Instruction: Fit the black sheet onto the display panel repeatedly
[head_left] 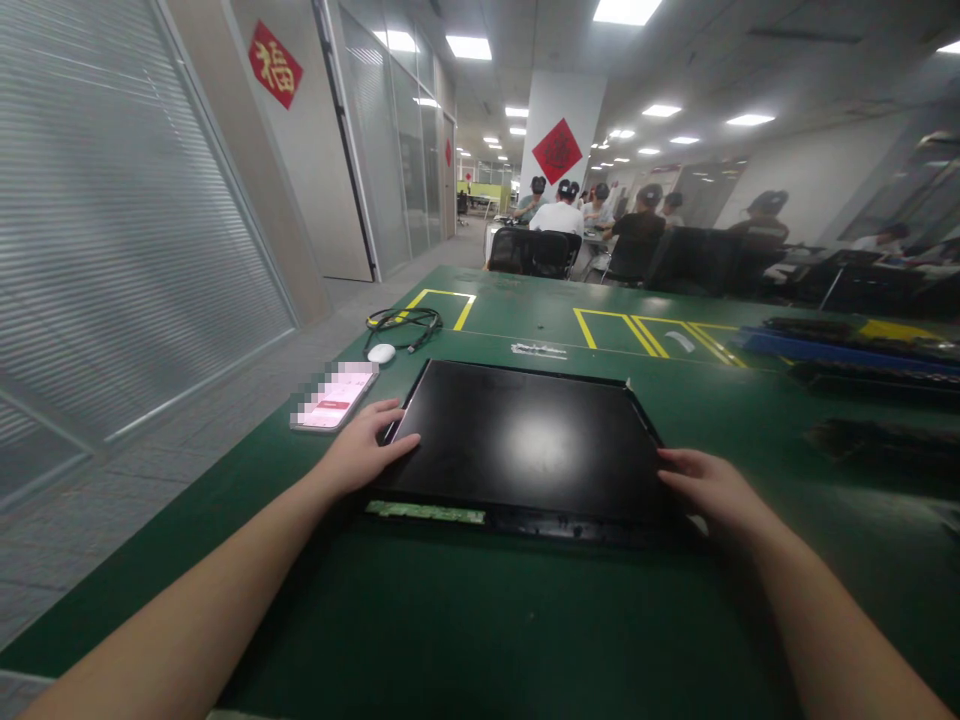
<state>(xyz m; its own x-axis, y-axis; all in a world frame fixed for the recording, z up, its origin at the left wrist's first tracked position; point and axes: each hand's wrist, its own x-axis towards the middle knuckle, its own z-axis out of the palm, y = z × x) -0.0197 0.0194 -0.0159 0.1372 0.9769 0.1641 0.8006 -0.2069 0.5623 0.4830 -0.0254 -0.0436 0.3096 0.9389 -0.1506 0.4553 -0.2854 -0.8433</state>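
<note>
- left hand (367,447), thumb parted, at the black panel's (525,440) rim
- right hand (712,488) opposite, fingers narrow (both grips unclear)
- likely stiff, fragile: hold rims at fingertips

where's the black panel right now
In the head view's middle, the black panel lies on the green table, between the left hand and right hand.

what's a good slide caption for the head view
Left hand and right hand at opposite edges of a black panel lying on a green table, with a phone near the left hand.
</note>
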